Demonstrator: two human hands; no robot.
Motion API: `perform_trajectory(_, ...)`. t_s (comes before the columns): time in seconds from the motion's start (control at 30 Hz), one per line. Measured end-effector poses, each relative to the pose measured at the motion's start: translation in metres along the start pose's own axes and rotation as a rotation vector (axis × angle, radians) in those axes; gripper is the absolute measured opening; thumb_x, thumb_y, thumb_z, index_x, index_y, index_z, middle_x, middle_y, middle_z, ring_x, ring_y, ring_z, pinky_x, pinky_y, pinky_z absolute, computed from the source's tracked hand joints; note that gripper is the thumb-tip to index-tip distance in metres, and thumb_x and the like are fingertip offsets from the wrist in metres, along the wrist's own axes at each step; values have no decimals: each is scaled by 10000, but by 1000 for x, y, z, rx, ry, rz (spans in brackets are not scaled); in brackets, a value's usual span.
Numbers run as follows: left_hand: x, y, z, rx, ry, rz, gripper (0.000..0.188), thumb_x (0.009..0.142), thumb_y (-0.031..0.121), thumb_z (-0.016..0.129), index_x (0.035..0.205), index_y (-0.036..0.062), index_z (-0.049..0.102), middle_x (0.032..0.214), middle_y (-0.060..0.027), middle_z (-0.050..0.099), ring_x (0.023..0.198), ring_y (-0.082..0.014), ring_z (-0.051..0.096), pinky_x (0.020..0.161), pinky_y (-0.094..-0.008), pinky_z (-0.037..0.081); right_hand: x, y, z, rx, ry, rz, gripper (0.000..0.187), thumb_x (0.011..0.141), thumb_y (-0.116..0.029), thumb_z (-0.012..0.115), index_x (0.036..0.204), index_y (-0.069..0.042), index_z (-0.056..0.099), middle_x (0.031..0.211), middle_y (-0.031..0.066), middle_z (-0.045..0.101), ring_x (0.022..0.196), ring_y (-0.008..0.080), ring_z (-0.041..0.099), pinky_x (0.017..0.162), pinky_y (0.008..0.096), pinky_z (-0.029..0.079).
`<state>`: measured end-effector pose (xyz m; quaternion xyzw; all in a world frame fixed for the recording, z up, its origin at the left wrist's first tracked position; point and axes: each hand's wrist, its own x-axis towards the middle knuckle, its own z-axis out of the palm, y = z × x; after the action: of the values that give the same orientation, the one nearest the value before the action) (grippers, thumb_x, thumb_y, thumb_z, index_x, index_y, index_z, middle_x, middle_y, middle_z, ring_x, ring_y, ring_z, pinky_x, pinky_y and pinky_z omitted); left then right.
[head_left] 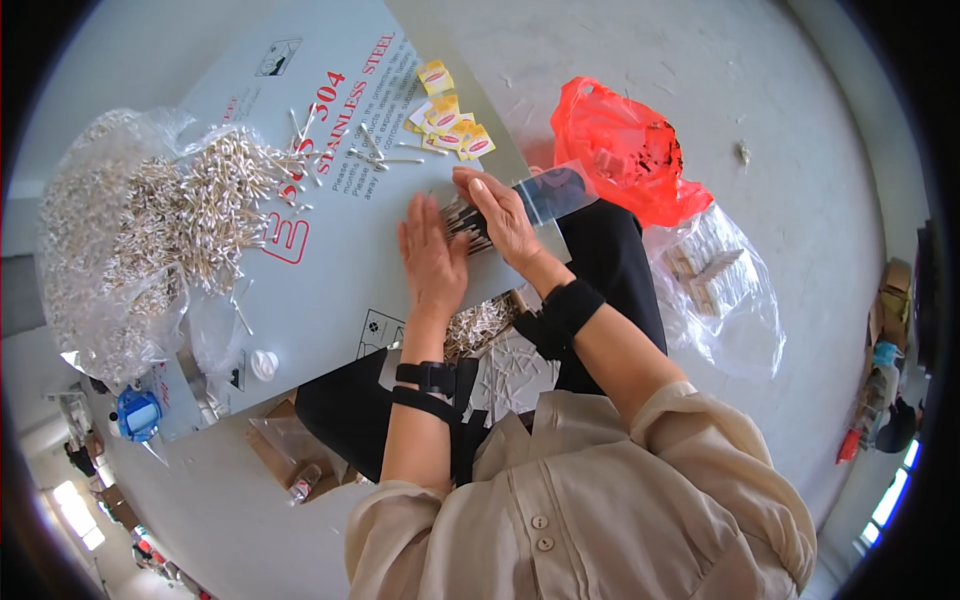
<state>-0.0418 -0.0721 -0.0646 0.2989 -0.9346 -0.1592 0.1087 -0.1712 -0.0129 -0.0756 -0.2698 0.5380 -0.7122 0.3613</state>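
A bundle of cotton swabs [466, 224] lies between my two hands near the right edge of the grey sheet-covered table [340, 260]. My right hand [505, 222] is closed over the bundle from the right, its thumb along the top. Beside that hand, a clear plastic bag [553, 194] sticks out past the table edge; whether the swabs are inside it is hidden. My left hand [433, 258] is open, fingers stretched out and close together, its palm side by the swab ends. A large clear bag spilling loose cotton swabs [200, 210] lies at the left.
Several yellow-and-white cards [450, 122] and stray swabs lie toward the table's far edge. A red plastic bag [625, 150] and a clear bag of white packs [712, 275] are at the right. More swabs [480, 328] sit by my lap. A white cap [263, 365] stands near left.
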Motion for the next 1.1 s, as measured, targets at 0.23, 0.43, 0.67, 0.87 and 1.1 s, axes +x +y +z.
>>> perform_trajectory(0.23,-4,-12,10,-823,597,-297,596,1037,350,362,1455,-57,237,1528,-258,200,1425,-357,222,1145,-437,228,5,-1,14,38,178,-58,458,1034,-329,432,1298,34,523,1327,77,527,1211,151,482,1072,275,352)
perform_trajectory(0.43,14,6,20,-833,538,-299,585,1041,350,353,1450,-58,264,1488,-254,291,1390,-346,297,1136,-405,251,6,8,18,-101,77,-95,487,1038,-352,406,1301,43,515,1382,101,497,1277,191,458,1091,309,347)
perform_trajectory(0.67,3,-19,-1,-762,496,-185,272,890,84,613,1155,28,588,1205,-115,575,1149,-286,513,1004,-408,402,-5,-5,0,300,153,44,491,1043,-332,393,1324,62,478,1351,145,507,1292,215,463,1114,346,348)
perform_trajectory(0.87,25,-14,-37,-117,226,99,172,700,4,701,842,93,656,959,-39,565,987,-272,501,844,-401,407,-8,-6,-4,314,208,54,449,1046,-302,393,1289,56,512,1306,138,542,1248,208,503,1094,337,376)
perform_trajectory(1.1,32,-22,-30,-134,139,106,154,717,26,704,842,104,658,953,-26,557,1005,-265,492,854,-400,394,-8,-3,-4,340,218,42,431,1045,-288,401,1275,53,529,1290,134,554,1228,199,518,1085,333,386)
